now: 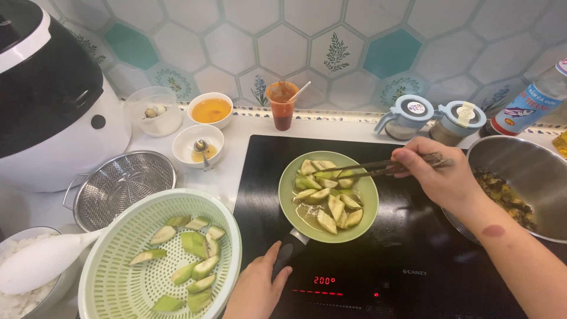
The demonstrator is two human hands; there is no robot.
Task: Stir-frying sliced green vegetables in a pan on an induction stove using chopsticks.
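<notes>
Left hand (255,289), nearest the camera at the bottom edge: fingers curled around the black pan handle (288,253), thumb up along its side. Pan (328,196), small and green, sits on the black hob (413,260), on its left half. In the pan: pale green wedges (331,201) in a shallow yellowish liquid.

Right hand (440,174), right of the pan: fingers pinched on dark chopsticks (378,168). Sticks lie nearly level, tips over the far side of the pan, among the upper wedges. Cannot tell whether the tips grip a wedge.

Right of the pan, partly behind the right forearm: steel bowl (520,177) holding dark cooked pieces.

Left of the pan, on the desk (236,142): green colander (159,260) with more raw wedges; beyond it a steel strainer (121,189); white spoon (41,260) resting over a rice bowl (23,283) at the far left.

Behind the pan toward the tiled wall: two white bowls, one with orange liquid (211,110), one with a metal spoon (198,145); a plastic cup (282,105) of red sauce; two lidded jars (434,118); a bottle (534,100).

Far left of the pan: rice cooker (50,100).
</notes>
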